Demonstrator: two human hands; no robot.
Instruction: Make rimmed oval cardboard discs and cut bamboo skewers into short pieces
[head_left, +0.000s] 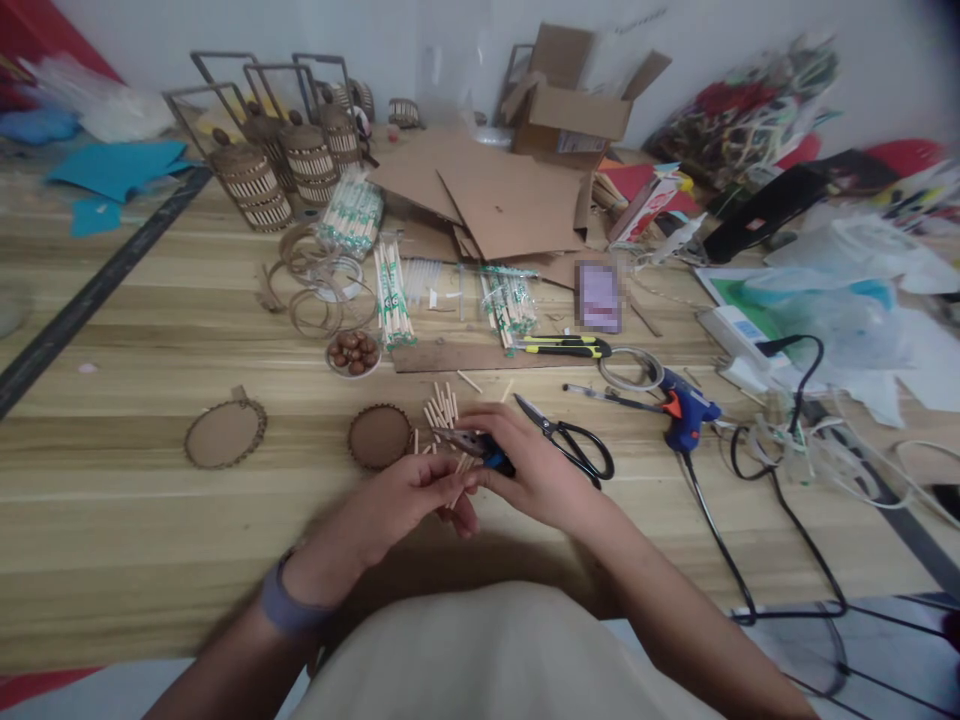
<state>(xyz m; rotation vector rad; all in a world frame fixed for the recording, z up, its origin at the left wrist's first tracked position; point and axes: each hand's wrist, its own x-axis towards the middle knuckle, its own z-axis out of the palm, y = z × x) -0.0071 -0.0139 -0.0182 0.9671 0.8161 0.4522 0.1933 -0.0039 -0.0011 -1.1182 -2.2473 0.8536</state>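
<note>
Jutting from left fingers (441, 490), sticks (463, 465)

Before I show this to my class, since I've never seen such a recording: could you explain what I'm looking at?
There is no machine: two bare hands do the work. The single picture comes from a camera worn on the person's head, looking forward and down. The left hand, with a grey-blue band on its wrist, holds thin, pale sticks. The right hand grips metal pliers with blue on the handles. On the light, wood-grained table nearby are a pile of short, pale stick pieces, a round brown piece with a bumpy edge, black-handled scissors and a blue glue gun with an orange trigger. Farther back are shiny brown balls in a small pale bowl, a black-and-yellow utility knife and flat brown cardboard sheets.
</note>
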